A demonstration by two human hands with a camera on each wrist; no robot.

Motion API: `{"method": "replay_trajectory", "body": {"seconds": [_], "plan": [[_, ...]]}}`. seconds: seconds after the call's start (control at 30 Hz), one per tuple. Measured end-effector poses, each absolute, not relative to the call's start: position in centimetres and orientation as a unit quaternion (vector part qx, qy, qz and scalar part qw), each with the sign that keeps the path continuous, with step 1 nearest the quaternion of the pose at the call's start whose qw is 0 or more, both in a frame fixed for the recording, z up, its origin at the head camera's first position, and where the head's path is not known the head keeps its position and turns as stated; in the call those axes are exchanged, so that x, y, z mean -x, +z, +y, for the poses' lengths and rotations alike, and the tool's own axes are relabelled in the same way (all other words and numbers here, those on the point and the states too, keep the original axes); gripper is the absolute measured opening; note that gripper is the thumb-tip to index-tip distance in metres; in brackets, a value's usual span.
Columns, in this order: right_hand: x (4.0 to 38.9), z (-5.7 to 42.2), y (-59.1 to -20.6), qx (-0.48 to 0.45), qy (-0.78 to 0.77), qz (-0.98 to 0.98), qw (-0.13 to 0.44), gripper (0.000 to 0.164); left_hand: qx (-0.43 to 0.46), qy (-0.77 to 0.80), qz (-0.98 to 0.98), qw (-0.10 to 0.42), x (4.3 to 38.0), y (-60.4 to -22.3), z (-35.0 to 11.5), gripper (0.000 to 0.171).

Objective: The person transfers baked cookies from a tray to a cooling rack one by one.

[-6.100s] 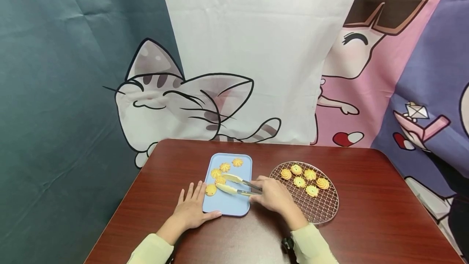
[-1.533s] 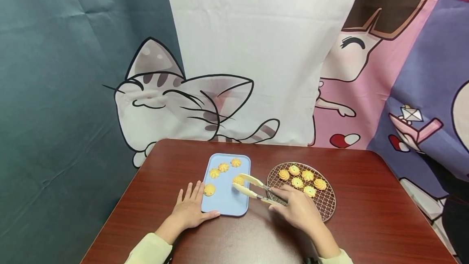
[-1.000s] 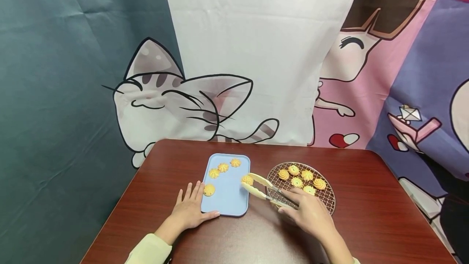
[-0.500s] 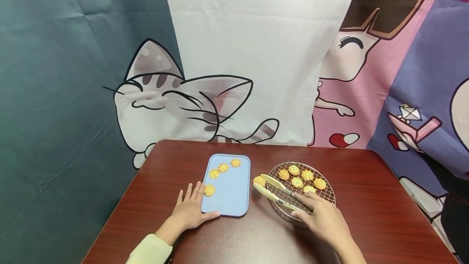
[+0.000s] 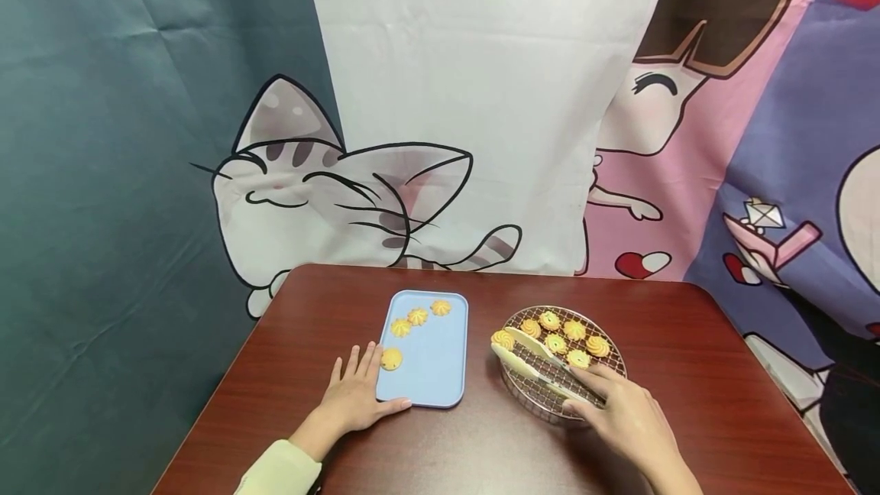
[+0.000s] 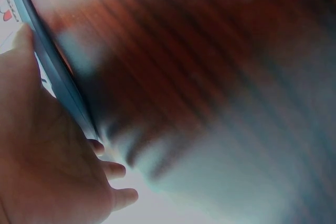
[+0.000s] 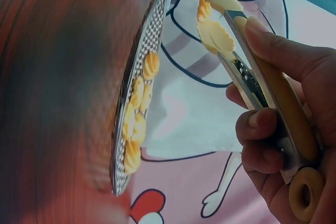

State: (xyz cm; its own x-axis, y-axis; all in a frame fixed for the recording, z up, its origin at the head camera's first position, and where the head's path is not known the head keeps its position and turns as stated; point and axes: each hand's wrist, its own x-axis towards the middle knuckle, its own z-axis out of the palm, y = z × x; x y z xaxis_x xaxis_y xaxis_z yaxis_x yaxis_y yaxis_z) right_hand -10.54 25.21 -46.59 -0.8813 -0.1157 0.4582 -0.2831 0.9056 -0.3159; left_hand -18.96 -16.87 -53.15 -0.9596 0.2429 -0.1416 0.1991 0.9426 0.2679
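Observation:
My right hand (image 5: 629,412) grips a pair of tongs (image 7: 275,93) with cream tips and metal arms. Between the tips is a swirled yellow cookie (image 5: 503,339), held above the left rim of the round wire rack (image 5: 612,380). In the right wrist view the tongs and their cookie (image 7: 203,10) stand clear of the rack. Several cookies (image 5: 574,329) lie on the rack's far half. My left hand (image 5: 356,397) lies with fingers spread at the left edge of the light blue tray (image 5: 433,373). On that tray are several cookies (image 5: 417,316), one of them flat side up.
Both the tray and the rack rest on a dark red-brown wooden table (image 5: 330,296). Behind it hangs a cloth backdrop (image 5: 481,82) with a cartoon cat and girl. Table surface separates tray from rack.
The right hand has carried the cookie in the tongs rightward, from the tray across the gap to above the rack's left side. The left hand has stayed at the tray's edge.

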Motion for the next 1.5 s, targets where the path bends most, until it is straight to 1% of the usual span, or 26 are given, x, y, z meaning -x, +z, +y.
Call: {"method": "replay_trajectory", "body": {"seconds": [0.3,0.77,1.1,1.27,1.33,1.5], "plan": [[10.0,27.2,-46.6,-0.101,0.184,-0.948,0.241,0.049,-0.114,0.127,0.981,0.088,19.0,-53.0,-16.9,0.121],[8.4,29.5,-46.9,-0.061,0.182,-0.954,0.232,0.048,-0.112,0.124,0.982,0.087,18.9,-53.2,-17.0,0.121],[7.8,31.1,-46.9,-0.024,0.185,-0.965,0.182,0.050,-0.110,0.124,0.982,0.092,19.0,-53.1,-16.8,0.121],[7.4,31.8,-46.9,-0.020,0.176,-0.967,0.185,0.051,-0.112,0.125,0.982,0.090,18.9,-53.0,-16.8,0.121],[7.3,32.1,-46.9,-0.012,0.173,-0.969,0.177,0.052,-0.113,0.126,0.982,0.089,18.9,-53.1,-16.8,0.120],[7.0,32.8,-46.6,0.020,0.169,-0.977,0.125,0.057,-0.115,0.128,0.981,0.085,18.9,-53.1,-16.8,0.119]]}}
